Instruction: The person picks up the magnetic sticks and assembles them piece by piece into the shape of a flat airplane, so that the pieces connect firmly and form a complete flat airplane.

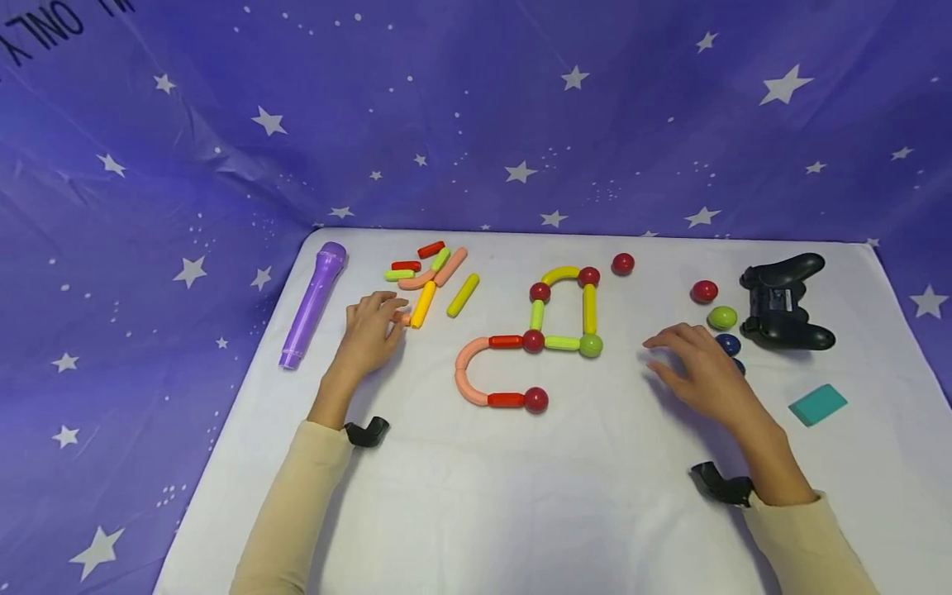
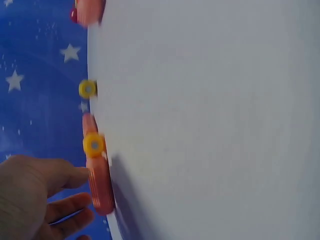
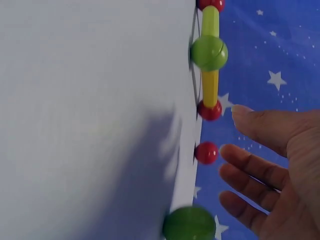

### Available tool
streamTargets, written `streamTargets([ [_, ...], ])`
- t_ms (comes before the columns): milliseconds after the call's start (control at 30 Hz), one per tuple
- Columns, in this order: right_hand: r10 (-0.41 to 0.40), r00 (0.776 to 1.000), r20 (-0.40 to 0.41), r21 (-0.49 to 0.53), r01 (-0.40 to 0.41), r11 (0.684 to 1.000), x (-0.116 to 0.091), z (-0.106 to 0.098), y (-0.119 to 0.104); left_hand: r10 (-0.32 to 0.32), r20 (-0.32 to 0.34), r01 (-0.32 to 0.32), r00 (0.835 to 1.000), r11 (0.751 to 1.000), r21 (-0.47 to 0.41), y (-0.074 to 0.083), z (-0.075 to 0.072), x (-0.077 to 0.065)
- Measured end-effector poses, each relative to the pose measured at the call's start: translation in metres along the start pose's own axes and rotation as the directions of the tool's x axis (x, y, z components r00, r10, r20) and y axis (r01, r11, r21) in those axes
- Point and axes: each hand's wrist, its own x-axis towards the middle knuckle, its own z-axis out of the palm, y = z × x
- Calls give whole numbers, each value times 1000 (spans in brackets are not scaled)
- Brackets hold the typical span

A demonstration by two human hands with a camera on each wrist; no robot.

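Note:
My left hand (image 1: pixel 368 333) is at the left, fingers and thumb apart, fingertips right at a salmon-pink magnetic stick (image 2: pixel 101 187). That stick lies by the end of a yellow-orange stick (image 1: pixel 423 305), partly hidden behind the fingers. My right hand (image 1: pixel 697 370) hovers over the right side, fingers loosely bent with nothing between them. Between the hands lies a joined figure of sticks and balls: a curved pink piece (image 1: pixel 467 372), red sticks (image 1: pixel 506 341), a yellow arch (image 1: pixel 560 273), red balls (image 1: pixel 533 340) and a green ball (image 1: pixel 591 345).
Loose sticks (image 1: pixel 406 266) lie beyond the left hand, with an olive-yellow stick (image 1: pixel 464 295) beside them. A purple microphone (image 1: pixel 314 306) is far left. Red (image 1: pixel 704 291), green (image 1: pixel 722 317) and blue balls (image 1: pixel 728 345), a black game controller (image 1: pixel 781 302) and a teal block (image 1: pixel 818 405) lie right.

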Motion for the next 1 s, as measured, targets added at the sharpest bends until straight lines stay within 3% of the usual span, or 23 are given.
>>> streamTargets([
  [100,-14,998,56,37,11,999,6,6,-8,-63,71,64,995,998,-14,-12,-2,-4],
  [167,-37,995,93,57,32,998,10,11,-12,-73,86,77,994,996,-46,-16,-2,-6],
  [333,-57,987,153,75,45,996,21,21,-20,-22,49,27,999,996,-91,-19,1,-6],
  [633,-53,974,219,144,21,989,39,33,-26,68,47,-67,997,997,-35,-17,6,0],
  [800,-54,980,191,166,22,986,45,41,-25,34,65,-33,997,999,-13,-16,6,-1],
  [933,-37,982,187,180,3,984,48,46,-23,-59,-44,50,997,980,-192,1,4,-11],
  [1000,-30,981,190,180,-5,984,49,46,-22,-134,-56,106,989,932,-346,22,3,-22],
])
